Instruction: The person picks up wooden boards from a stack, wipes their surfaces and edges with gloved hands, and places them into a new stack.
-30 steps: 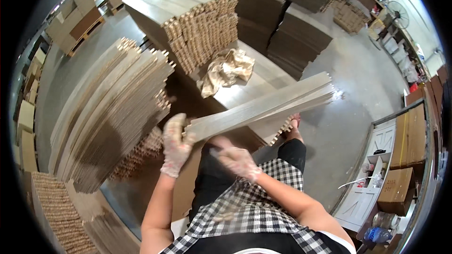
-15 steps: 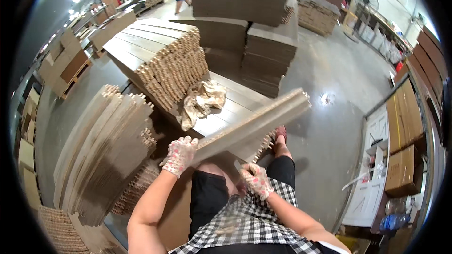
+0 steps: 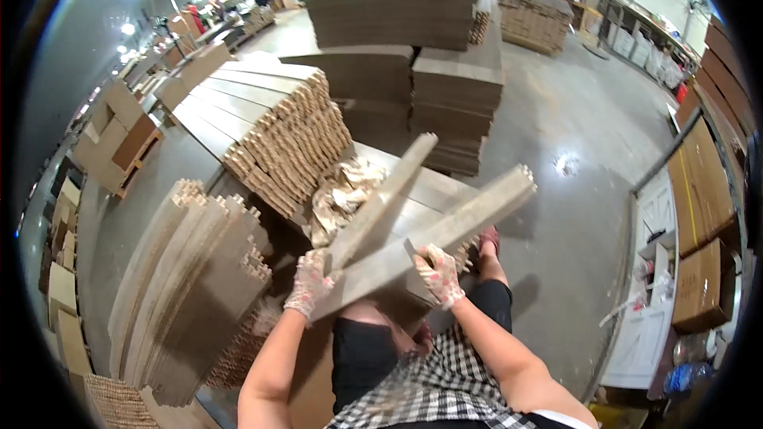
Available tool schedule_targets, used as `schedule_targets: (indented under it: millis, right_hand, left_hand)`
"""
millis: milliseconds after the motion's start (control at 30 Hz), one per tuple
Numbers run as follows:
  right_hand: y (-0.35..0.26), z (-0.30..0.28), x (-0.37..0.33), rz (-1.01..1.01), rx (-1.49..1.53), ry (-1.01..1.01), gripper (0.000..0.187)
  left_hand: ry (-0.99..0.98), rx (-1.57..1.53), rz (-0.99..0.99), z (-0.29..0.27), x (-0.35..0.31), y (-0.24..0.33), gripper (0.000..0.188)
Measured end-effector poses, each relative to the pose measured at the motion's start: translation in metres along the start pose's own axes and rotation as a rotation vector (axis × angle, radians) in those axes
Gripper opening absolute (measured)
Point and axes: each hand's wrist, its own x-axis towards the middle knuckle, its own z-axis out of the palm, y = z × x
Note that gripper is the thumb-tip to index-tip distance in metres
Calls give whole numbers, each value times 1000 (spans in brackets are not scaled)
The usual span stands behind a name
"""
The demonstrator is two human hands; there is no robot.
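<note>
My gloved left hand is closed on the near end of a narrow grey-brown wooden slat, which slants up and away. A second, wider slat lies across my lap, pointing far right; its near end is beside my left hand. In my gloved right hand is a flat, thin grey blade-like tool, its tip over the wider slat. Its exact kind I cannot make out. Beyond the slats, a crumpled tan cloth or paper rests on a low pile of boards.
A fanned stack of boards stands close on my left. Ahead is a pile of slats with notched ends. Large panel stacks rise behind it. Cartons and a white panelled cabinet line the right side.
What looked like one slat is now two, spread apart: the narrow one has swung left and upward. My right hand, with the blade-like tool, has moved slightly up and right. The view has shifted.
</note>
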Motion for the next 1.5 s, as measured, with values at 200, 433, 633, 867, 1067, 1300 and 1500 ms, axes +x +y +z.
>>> schedule_targets:
  millis: [200,433,633,867,1067,1300,1500]
  right_hand:
    - [14,9,7,31,173,46,17]
    - [38,3,4,102,186,-38,19]
    - [7,-24,-22,318,443,83,17]
    - [28,-52,-51,325,305,160,15]
    - [21,-55,-12,141,73,111,18]
    - [38,-33,78,-132,-29,159,19]
    - [9,-28,75,-333,-413,-301,14]
  left_hand:
    - [-153,-148,-184,-3,32,4,65]
    - [-7,-260,11,-10,14,-7,73]
    - [3,-244,139,-36,-18,28,73]
    - [-126,41,334,-18,-20,48,85]
    - [-206,103,186,-11,-5,41,85]
    - [-212,13,216,-5,6,41,85]
    - [-151,83,173,-2,-1,42,84]
